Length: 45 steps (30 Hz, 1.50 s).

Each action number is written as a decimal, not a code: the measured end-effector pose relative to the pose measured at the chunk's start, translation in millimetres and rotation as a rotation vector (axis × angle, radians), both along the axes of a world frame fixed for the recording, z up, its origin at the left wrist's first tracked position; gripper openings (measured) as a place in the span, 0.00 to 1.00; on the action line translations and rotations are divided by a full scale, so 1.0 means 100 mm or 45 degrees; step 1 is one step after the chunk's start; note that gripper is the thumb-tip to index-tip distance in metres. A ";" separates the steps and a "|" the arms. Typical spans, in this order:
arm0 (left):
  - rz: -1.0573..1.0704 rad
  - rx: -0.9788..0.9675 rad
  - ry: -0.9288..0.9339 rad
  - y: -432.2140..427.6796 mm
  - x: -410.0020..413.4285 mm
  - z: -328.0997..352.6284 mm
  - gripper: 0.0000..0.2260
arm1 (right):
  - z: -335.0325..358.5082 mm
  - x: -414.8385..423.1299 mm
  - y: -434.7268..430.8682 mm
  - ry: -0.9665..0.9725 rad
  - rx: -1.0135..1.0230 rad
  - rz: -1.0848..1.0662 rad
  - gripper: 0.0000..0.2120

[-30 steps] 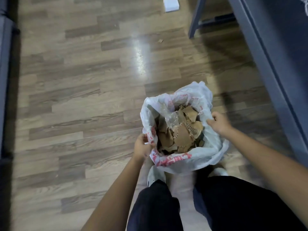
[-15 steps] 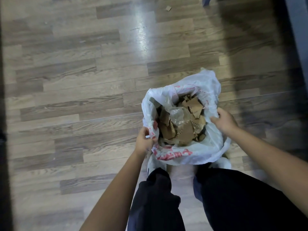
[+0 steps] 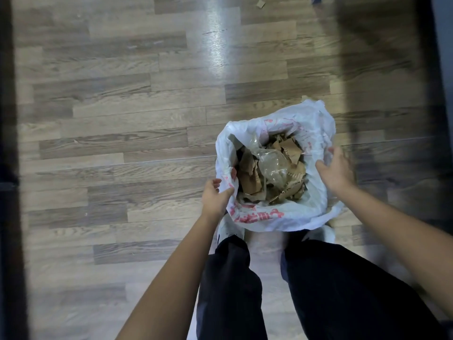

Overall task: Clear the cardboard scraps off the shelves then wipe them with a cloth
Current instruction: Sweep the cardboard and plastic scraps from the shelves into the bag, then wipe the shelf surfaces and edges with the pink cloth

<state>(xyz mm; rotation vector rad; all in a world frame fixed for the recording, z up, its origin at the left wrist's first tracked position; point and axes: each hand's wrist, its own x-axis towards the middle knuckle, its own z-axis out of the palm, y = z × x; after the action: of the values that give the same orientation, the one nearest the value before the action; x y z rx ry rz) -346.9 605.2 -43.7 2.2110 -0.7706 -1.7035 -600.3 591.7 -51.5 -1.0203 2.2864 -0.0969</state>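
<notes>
Bag [image 3: 316,133], one, white plastic with red print, stands open on the wooden floor [image 3: 122,143] before our feet. Inside: many torn cardboard scraps [image 3: 250,182], too jumbled to count, plus one crumpled clear plastic sheet [image 3: 272,165]. Our left hand [image 3: 215,197] pinches the bag's near-left rim; our right hand [image 3: 335,173] shows fingers spread loose at the right rim.

white bag [image 3: 316,133], red print; brown scraps [image 3: 250,182]
</notes>
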 end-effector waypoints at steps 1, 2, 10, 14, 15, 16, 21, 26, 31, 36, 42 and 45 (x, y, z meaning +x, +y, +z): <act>0.011 -0.010 -0.001 0.00 0.01 0.05 0.20 | 0.06 0.02 -0.02 0.019 -0.027 0.015 0.20; 0.025 -0.021 -0.002 0.00 0.02 0.11 0.20 | 0.13 0.05 -0.04 0.023 -0.048 0.043 0.20; 0.009 -0.153 0.024 -0.07 -0.11 1.21 0.20 | 1.18 0.48 -0.19 -0.103 -0.064 0.389 0.19; -0.100 -0.244 0.034 -0.27 -0.22 2.08 0.21 | 2.09 0.75 -0.37 -0.208 -0.069 0.532 0.21; -0.118 -0.264 0.033 -0.35 -0.25 2.31 0.21 | 2.34 0.80 -0.43 -0.230 -0.085 0.552 0.21; -0.140 -0.285 0.027 -0.43 -0.28 2.54 0.21 | 2.59 0.83 -0.49 -0.246 -0.108 0.567 0.21; -0.316 -0.424 0.018 -0.75 -0.49 3.63 0.23 | 3.77 0.79 -0.74 -0.269 -0.226 0.607 0.21; -0.449 -0.549 -0.107 -0.95 -0.67 4.34 0.24 | 4.58 0.63 -0.91 -0.160 -0.314 0.654 0.22; -0.674 -0.676 -0.306 -1.10 -0.75 4.89 0.20 | 5.11 0.54 -0.91 -0.022 -0.332 0.713 0.23; -0.874 -0.812 -0.367 -1.29 -0.97 5.36 0.19 | 5.60 0.32 -0.92 0.109 -0.426 0.637 0.23; -1.138 -1.044 -0.339 -1.42 -1.54 5.87 0.14 | 6.17 -0.19 -0.71 0.233 -0.529 0.414 0.23; -1.266 -1.220 -0.275 -1.42 -1.88 6.17 0.13 | 6.50 -0.44 -0.52 0.292 -0.594 0.266 0.23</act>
<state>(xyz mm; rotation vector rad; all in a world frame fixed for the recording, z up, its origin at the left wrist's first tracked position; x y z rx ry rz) -535.1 462.8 573.0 1.3428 -2.3722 -0.9025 -644.0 540.0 598.0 -1.5728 2.4000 -0.4648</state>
